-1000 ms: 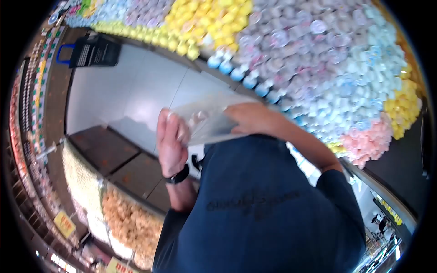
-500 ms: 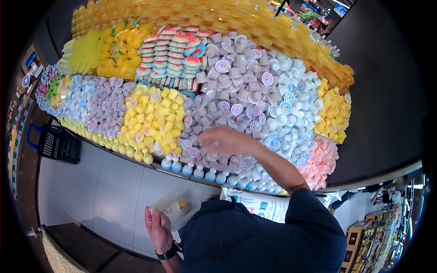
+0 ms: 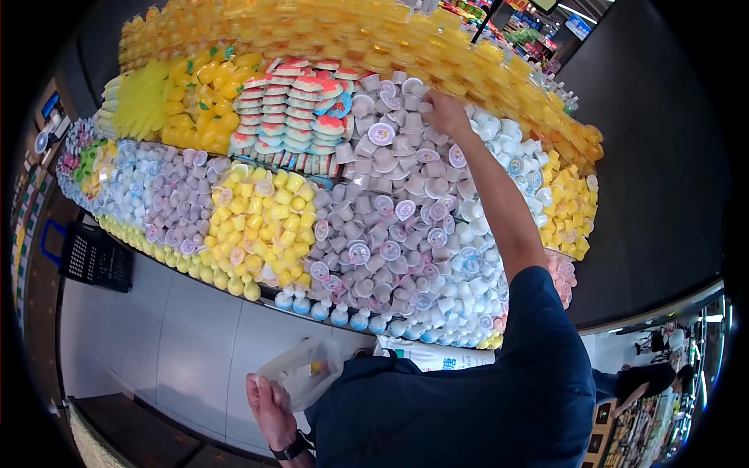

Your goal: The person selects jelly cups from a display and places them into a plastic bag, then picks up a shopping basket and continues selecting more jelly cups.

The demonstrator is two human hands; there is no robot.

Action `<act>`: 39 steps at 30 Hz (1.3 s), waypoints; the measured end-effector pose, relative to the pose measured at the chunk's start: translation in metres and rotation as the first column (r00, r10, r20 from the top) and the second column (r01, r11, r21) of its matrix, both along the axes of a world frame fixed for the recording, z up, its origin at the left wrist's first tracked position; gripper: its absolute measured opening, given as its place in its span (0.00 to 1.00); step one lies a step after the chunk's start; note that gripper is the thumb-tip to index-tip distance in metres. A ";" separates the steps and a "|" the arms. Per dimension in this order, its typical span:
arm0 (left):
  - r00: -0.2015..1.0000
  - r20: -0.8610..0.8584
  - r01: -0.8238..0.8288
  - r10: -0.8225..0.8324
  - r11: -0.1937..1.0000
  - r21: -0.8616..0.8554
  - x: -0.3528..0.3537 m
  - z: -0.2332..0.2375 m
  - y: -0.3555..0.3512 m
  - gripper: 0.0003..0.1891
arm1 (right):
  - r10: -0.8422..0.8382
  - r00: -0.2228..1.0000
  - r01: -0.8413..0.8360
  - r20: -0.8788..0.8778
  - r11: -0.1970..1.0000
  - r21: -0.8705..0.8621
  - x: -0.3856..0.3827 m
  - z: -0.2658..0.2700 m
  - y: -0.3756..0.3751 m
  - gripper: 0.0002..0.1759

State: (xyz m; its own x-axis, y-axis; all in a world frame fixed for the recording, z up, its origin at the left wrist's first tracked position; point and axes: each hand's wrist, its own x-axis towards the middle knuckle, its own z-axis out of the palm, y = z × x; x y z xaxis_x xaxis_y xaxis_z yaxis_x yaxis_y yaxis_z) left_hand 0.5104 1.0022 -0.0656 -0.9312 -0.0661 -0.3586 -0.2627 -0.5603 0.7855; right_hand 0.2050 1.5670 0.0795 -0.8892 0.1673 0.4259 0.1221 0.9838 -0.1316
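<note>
My left hand (image 3: 273,407) grips the edge of a thin clear plastic bag (image 3: 300,373) low in the view. A small yellow and red item shows through the bag. My right hand (image 3: 447,115) is stretched to the back of the heap, at the upper edge of the purple-grey jelly cups (image 3: 406,168). Its fingers are bent together against the cups there, and whatever they hold is hidden. White-blue jelly cups (image 3: 495,164) lie just right of that hand, with stacked yellow jelly packs (image 3: 374,39) behind it.
Yellow jelly cups (image 3: 265,210) and red-white packs (image 3: 300,109) fill nearby sections. A black basket (image 3: 97,253) with a blue handle stands on the floor at left. A white printed sack (image 3: 437,356) lies below the display's front edge. Another person (image 3: 647,382) is at far right.
My right hand has moved from the front of the purple-grey cups up to their back edge, its arm now extended. My left hand still holds the bag. Another person shows more at right.
</note>
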 end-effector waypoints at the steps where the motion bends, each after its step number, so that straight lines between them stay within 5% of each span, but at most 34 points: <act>1: 1.000 -0.008 0.019 -0.019 1.000 0.013 -0.002 0.000 0.003 0.09 | 0.010 1.000 -0.010 0.005 1.000 0.018 -0.001 0.000 0.000 0.21; 6: 0.997 -0.036 0.062 -0.061 0.998 0.012 -0.002 -0.003 0.014 0.10 | 0.020 0.998 -0.019 -0.053 1.000 0.012 0.001 -0.001 0.014 0.25; 9: 0.991 -0.074 0.112 -0.110 0.993 0.028 0.001 -0.006 0.014 0.10 | -0.052 0.993 0.037 -0.109 0.991 -0.130 0.006 0.006 0.036 0.32; 12: 0.994 0.030 0.105 -0.104 0.994 -0.037 0.003 -0.002 0.019 0.10 | -0.109 0.930 0.058 -0.351 0.987 -0.152 0.013 0.008 0.069 0.35; 14: 0.991 0.082 0.108 -0.106 0.994 -0.022 0.004 -0.001 0.016 0.08 | -0.007 0.893 -0.145 -0.449 0.942 -0.304 0.035 0.008 0.077 0.26; 17: 0.991 0.104 0.093 -0.087 0.995 -0.048 0.004 0.009 0.013 0.05 | 0.003 0.883 -0.388 -0.470 0.567 -0.726 0.109 0.009 -0.037 0.25; 19: 0.993 0.049 0.111 -0.112 0.994 0.010 0.006 0.007 0.007 0.08 | 0.172 0.876 -0.481 -0.450 0.281 -0.830 0.166 -0.011 -0.131 0.21; 20: 0.991 0.079 0.107 -0.105 0.994 -0.021 0.009 0.006 0.005 0.08 | 0.262 0.879 -0.458 -0.399 0.233 -0.858 0.193 -0.036 -0.163 0.22; 21: 0.994 0.035 0.105 -0.105 0.994 -0.010 0.009 0.005 0.003 0.08 | 0.410 0.892 -0.355 -0.191 0.371 -0.858 0.217 -0.062 -0.187 0.27; 22: 0.994 -0.016 0.110 -0.110 0.994 0.002 0.008 0.007 0.002 0.07 | 0.560 0.763 -0.408 -0.323 0.030 -0.912 0.238 -0.101 -0.216 0.30; 24: 0.993 -0.004 0.118 -0.118 0.993 -0.023 0.009 0.007 0.001 0.07 | 0.794 0.608 -0.058 -0.012 0.029 -0.998 0.257 -0.120 -0.277 0.24; 26: 0.996 0.017 0.092 -0.092 0.995 -0.049 0.010 0.007 0.002 0.07 | 0.874 0.486 -0.098 -0.004 0.050 -0.994 0.265 -0.160 -0.326 0.20; 30: 0.990 0.016 0.139 -0.139 0.990 0.005 0.013 0.008 0.006 0.05 | 0.883 0.463 -0.156 0.079 0.169 -0.973 0.274 -0.215 -0.378 0.18; 34: 0.996 -0.005 0.091 -0.091 0.996 -0.020 0.017 0.010 0.000 0.03 | 0.864 0.485 -0.277 0.132 0.296 -0.914 0.275 -0.236 -0.372 0.19; 36: 0.999 -0.018 0.045 -0.045 0.999 0.004 0.016 0.009 -0.004 0.03 | 0.867 0.415 -0.396 0.276 0.446 -0.803 0.271 -0.236 -0.359 0.23; 39: 0.999 0.042 0.006 -0.005 1.000 -0.020 0.013 0.016 0.000 0.03 | 0.870 0.350 -0.534 0.347 0.490 -0.689 0.260 -0.227 -0.339 0.24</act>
